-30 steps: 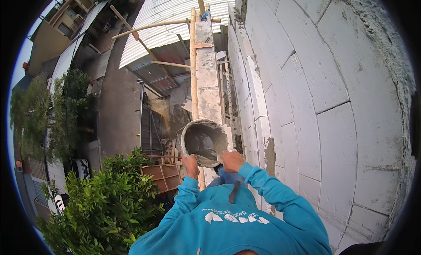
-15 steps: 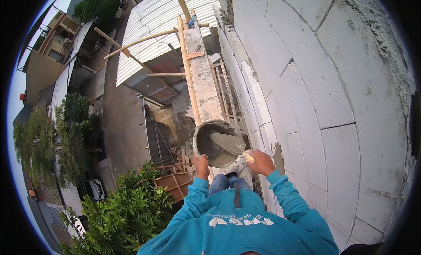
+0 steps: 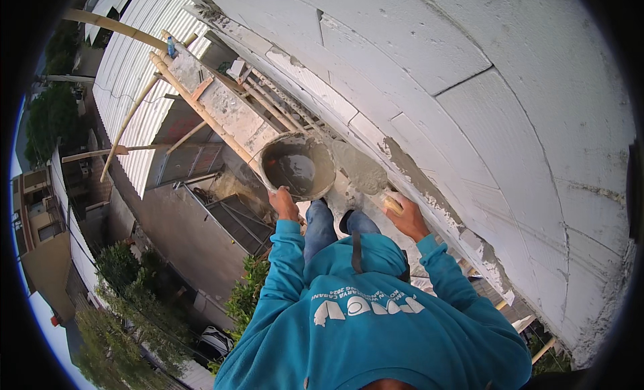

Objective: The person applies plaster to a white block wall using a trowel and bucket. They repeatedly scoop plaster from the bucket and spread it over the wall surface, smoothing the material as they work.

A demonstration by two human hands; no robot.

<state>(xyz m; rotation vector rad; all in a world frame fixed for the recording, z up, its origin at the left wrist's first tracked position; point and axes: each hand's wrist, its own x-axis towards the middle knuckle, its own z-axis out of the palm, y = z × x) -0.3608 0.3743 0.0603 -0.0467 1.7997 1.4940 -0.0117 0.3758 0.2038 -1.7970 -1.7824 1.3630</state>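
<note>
My left hand [image 3: 284, 203] is closed on the near rim of a round, mortar-caked bucket [image 3: 323, 156]. Wet grey mortar [image 3: 298, 170] lies inside it. In my right hand [image 3: 408, 220] is the pale handle of a trowel [image 3: 359, 167]. Its broad blade, coated with grey mortar, sits just right of the bucket, between it and the block wall [image 3: 463, 128]. A rough band of mortar [image 3: 429, 182] runs along the wall close to the trowel.
A narrow scaffold plank [image 3: 235, 111] runs ahead, edged by a bamboo pole [image 3: 201, 108]. My legs [image 3: 320, 229] stand beneath the bucket. To the left is a drop to a paved lane [image 3: 178, 219], with a corrugated roof [image 3: 137, 61] beyond. A plastic bottle [image 3: 170, 46] rests at the plank's far end.
The trowel blade has left the bucket's mouth and is now to its right, near the wall. My view and body have turned toward the wall; my left hand keeps its hold on the rim.
</note>
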